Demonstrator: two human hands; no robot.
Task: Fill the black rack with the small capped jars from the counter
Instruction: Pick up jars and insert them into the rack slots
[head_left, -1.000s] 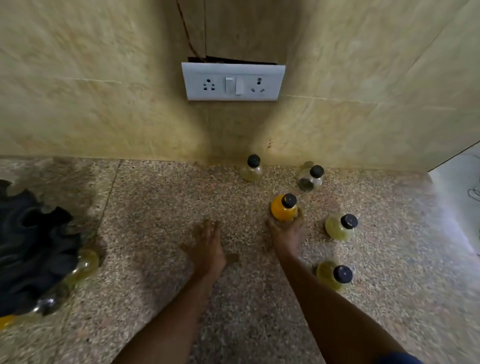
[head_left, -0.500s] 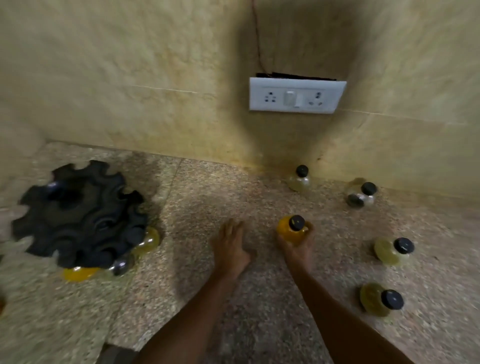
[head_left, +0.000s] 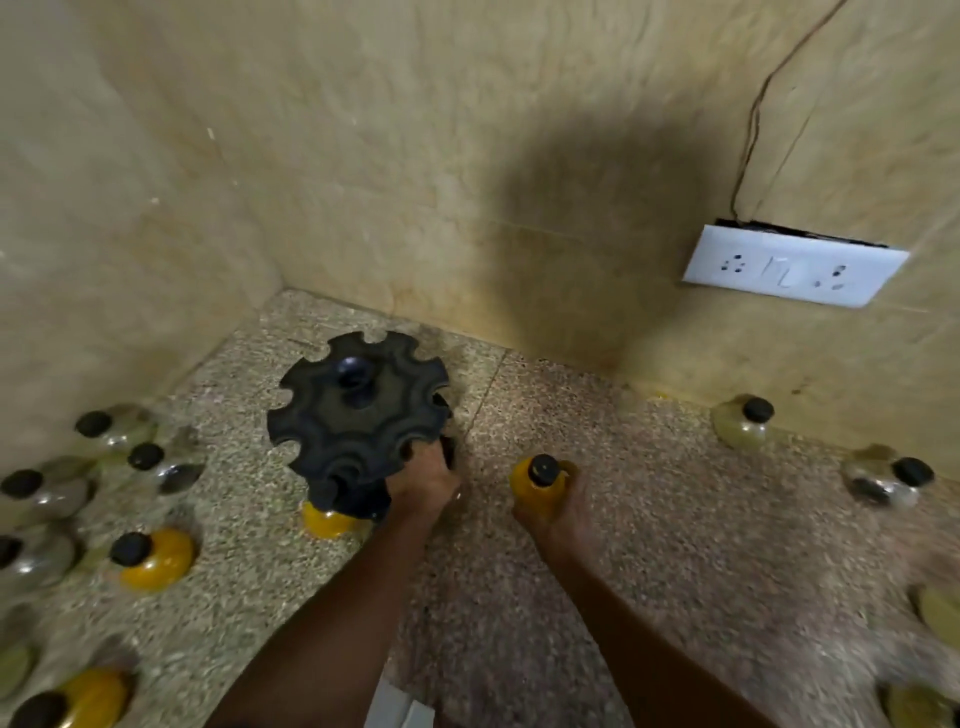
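The round black plastic rack with scalloped slots around its rim (head_left: 358, 415) stands on the speckled granite desk (head_left: 675, 545) near the corner of the beige tiled walls, at about eleven o'clock from the person's hands. The left hand (head_left: 423, 480) is closed on the rack's rim at its five o'clock side, apparently to steady or turn it so an open slot faces the incoming jar. The right hand (head_left: 553, 501) is clamped around a small orange-filled jar with a black cap (head_left: 540, 480), held upright just to the three o'clock side of the rack, apart from it and seemingly ready to go into a slot. One orange jar (head_left: 327, 522) already sits under the rack's rim at six o'clock, so filling seems barely begun. More loose capped jars wait on the desk: a cluster at nine o'clock including an orange one (head_left: 153, 558), and a pale one (head_left: 743, 426) by the wall at two o'clock, below the white socket plate (head_left: 795, 265). The picture is blurred, so which slots are empty is hard to tell.
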